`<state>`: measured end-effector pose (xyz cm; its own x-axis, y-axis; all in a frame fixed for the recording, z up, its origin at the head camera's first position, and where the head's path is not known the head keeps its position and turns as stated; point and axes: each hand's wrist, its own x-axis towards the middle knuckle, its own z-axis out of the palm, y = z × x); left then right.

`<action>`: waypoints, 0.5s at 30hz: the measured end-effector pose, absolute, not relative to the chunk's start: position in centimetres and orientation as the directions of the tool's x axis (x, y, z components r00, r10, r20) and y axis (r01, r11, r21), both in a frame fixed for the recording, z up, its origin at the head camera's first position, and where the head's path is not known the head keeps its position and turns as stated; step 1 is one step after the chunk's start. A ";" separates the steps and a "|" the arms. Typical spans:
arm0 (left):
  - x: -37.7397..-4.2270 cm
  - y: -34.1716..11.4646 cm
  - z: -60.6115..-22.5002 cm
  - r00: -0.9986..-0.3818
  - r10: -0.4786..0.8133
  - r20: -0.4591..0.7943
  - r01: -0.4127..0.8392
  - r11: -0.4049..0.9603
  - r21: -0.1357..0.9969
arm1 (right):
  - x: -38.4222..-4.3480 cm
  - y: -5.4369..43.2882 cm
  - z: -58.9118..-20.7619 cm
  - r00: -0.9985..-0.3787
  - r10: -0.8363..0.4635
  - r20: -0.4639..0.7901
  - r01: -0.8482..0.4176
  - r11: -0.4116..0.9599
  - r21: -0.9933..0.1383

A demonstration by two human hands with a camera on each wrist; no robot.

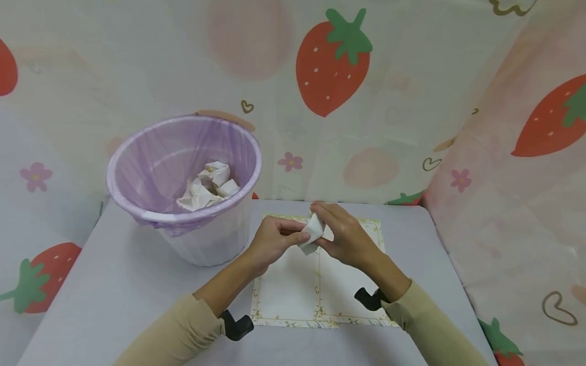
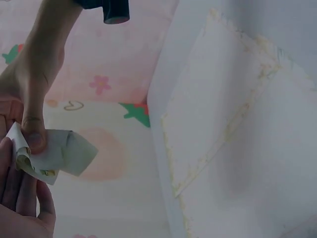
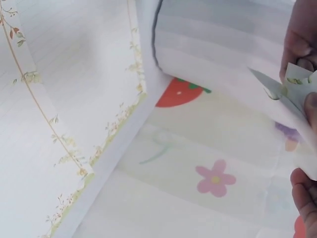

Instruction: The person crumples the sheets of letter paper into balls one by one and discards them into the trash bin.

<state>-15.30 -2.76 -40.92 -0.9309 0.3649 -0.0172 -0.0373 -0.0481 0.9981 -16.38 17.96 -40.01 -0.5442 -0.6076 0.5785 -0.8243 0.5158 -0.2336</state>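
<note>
A small piece of white paper, folded and crumpled, is held up between both hands over the two bordered sheets. My left hand pinches its left side, thumb on the near face. From the right, my right hand grips it with fingers over the top and thumb low. In the left wrist view the paper shows a creased fold and a bit of floral print inside. The right wrist view catches a pointed corner of the paper at its right edge.
Two white sheets with floral borders lie side by side on the pale tabletop. On the left stands a white bin with a purple liner, holding crumpled paper. Strawberry-printed cloth hangs behind and at both sides.
</note>
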 end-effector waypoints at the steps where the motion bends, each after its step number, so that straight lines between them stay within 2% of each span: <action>1: -15.3 -2.7 -40.8 -0.936 0.351 -0.003 -0.025 -0.059 0.998 | -16.3 17.9 -40.0 -0.553 -0.599 0.579 -0.819 0.521 -0.242; 6: -15.3 -2.5 -40.3 -0.949 0.304 0.090 0.068 -0.084 0.994 | -16.1 18.0 -40.3 -0.585 -0.557 0.590 -0.796 0.533 -0.287; 10: -15.3 -2.4 -40.4 -0.944 0.264 0.198 0.212 0.027 0.977 | -16.1 18.2 -40.4 -0.600 -0.546 0.585 -0.788 0.528 -0.316; 13: -15.4 -2.6 -40.8 -0.913 0.274 0.302 0.342 0.111 0.933 | -16.1 18.4 -40.4 -0.608 -0.553 0.569 -0.789 0.500 -0.358; 15: -15.5 -2.7 -41.0 -0.876 0.314 0.367 0.420 0.121 0.899 | -16.1 18.6 -40.5 -0.616 -0.564 0.550 -0.787 0.468 -0.402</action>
